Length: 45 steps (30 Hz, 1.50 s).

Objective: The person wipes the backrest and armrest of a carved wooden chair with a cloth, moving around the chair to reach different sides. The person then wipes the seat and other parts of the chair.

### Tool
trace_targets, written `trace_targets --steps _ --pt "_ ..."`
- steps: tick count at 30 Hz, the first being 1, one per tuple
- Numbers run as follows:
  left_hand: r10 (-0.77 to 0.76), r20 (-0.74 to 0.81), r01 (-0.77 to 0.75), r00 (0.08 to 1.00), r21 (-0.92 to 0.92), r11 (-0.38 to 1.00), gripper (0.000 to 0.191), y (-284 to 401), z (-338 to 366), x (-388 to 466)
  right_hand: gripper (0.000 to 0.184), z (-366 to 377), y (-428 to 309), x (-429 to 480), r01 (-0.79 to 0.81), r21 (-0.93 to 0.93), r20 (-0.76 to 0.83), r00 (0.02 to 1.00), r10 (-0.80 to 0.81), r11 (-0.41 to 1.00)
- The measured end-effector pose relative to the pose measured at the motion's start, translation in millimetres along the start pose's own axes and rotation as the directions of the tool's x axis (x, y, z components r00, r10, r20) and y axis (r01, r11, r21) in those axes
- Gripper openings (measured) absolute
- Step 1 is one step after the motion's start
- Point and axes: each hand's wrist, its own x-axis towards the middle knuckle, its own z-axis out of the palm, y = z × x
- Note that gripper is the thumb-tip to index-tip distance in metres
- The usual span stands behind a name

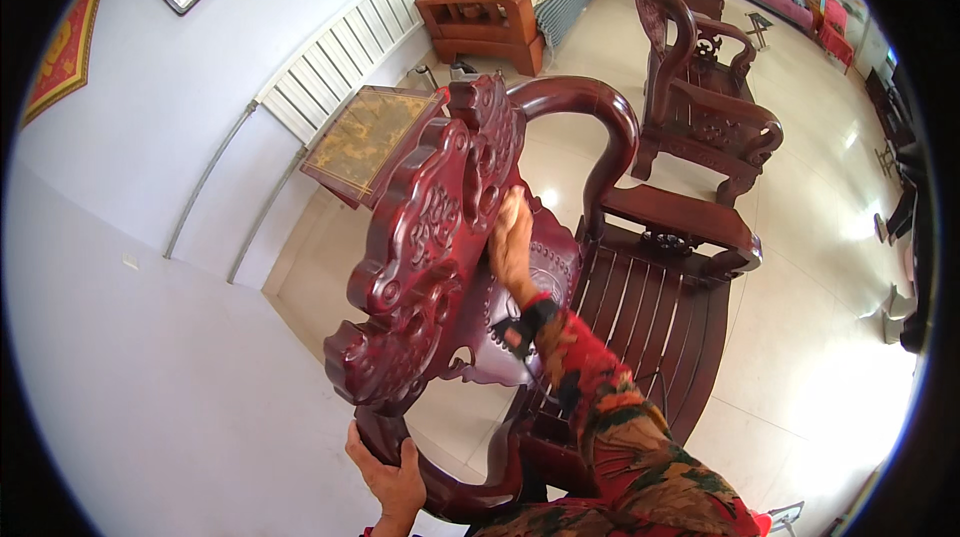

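Note:
A dark red carved wooden armchair point(420, 214) stands before me, with a slatted seat point(637, 312) and a carved, leather-look back panel with studs point(551, 267). At the lower left, my left hand point(390, 481) is wrapped round the chair's curved arm rail point(450, 488), thumb on one side and fingers on the other. My right hand point(514, 237) lies against the front of the backrest, just below its carved crest. Its fingertips are partly hidden, and whether it holds anything does not show. A black band with a small device is on the right wrist.
A second carved armchair point(705, 117) stands beyond on the tiled floor point(795, 207). Behind the backrest are a small side table point(367, 139), a white radiator point(345, 49) with pipes, and the wall point(150, 357). A wooden sofa point(480, 19) stands farther back.

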Motion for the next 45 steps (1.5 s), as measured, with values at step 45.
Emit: trace_targets --steps 45 --pt "0.039 0.020 -0.043 0.999 0.223 0.974 0.080 -10.8 -3.4 1.1 0.055 -6.8 74.0 -47.6 -0.052 -0.233 -0.160 0.987 0.014 0.971"
